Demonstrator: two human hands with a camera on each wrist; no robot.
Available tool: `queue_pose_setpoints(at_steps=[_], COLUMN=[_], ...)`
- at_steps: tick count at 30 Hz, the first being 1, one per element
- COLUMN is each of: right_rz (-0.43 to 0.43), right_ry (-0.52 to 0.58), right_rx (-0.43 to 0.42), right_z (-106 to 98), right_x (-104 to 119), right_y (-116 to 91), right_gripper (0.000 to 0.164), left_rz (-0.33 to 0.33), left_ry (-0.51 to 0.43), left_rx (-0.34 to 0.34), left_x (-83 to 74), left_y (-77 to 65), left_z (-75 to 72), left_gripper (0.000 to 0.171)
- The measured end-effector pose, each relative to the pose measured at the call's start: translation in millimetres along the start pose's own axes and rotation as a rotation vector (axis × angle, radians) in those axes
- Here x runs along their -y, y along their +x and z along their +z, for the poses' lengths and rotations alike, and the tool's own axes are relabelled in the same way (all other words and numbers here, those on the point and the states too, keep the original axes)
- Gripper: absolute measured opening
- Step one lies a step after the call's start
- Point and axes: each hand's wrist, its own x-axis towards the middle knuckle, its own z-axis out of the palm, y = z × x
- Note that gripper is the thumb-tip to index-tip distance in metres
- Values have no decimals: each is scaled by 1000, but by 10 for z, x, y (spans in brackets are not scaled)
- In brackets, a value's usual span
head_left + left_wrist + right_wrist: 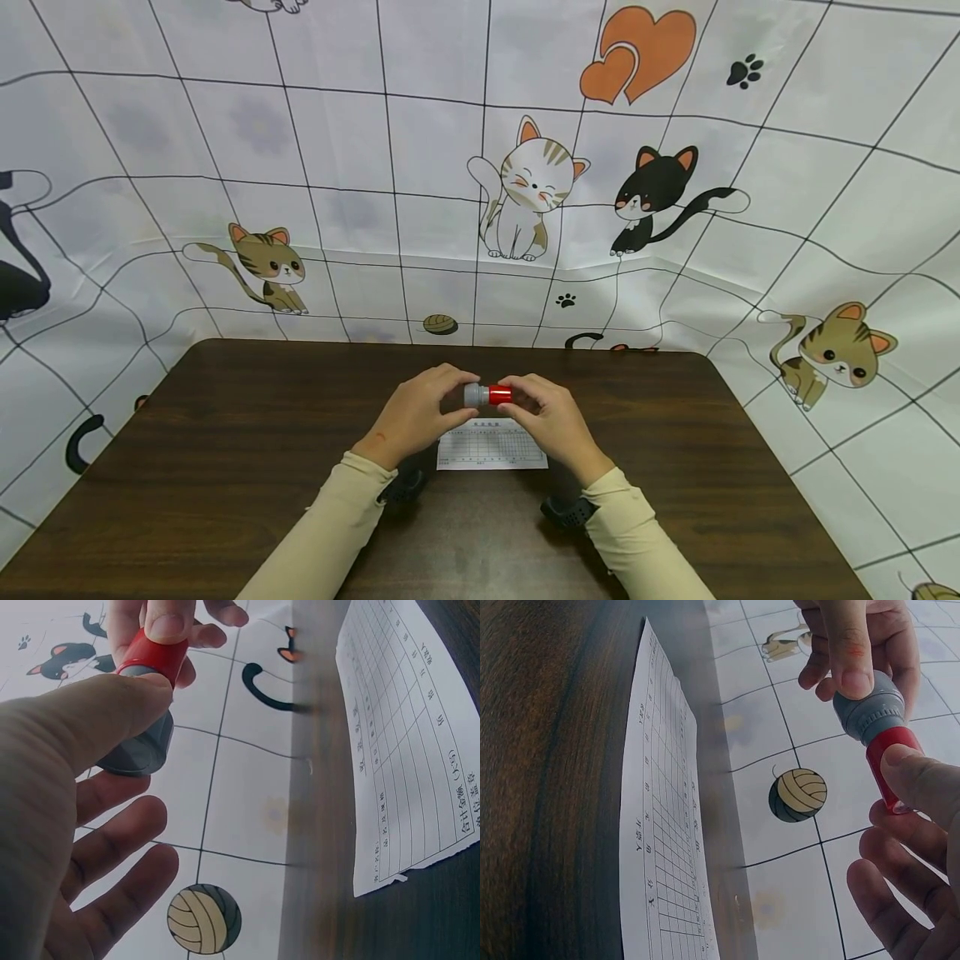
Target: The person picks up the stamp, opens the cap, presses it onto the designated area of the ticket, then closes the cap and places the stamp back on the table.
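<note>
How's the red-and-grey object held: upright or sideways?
Sideways: in the head view the object runs crosswise, left hand pinching its grey end, right hand its red end.

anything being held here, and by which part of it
A red-and-grey stamp-like item: the left grip pinches its grey end, the right grip its red end.

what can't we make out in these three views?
Head: print on the paper form is too small to read; the black cat print is cut off by the left frame edge.
Left wrist: the left hand's thumb covers some of the gray part; top and right frame edges crop the paper form.
Right wrist: the right hand's thumb hides some of the red part.
</note>
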Motion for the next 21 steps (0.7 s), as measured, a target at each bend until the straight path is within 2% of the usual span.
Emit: queue_pose_setpoints(at_steps=[12,21], right_rz=[15,7], right_ry=[-8,-14], right_rx=[-4,-2], right_z=[0,-2], right_x=[8,2], right_y=[0,5], right_gripper=[30,30], left_rz=[-10,6], left_ry=[9,1], left_rx=[-8,-8], left_x=[0,-2], left_y=[2,0], left_z=[0,-2], left_gripper=[46,47])
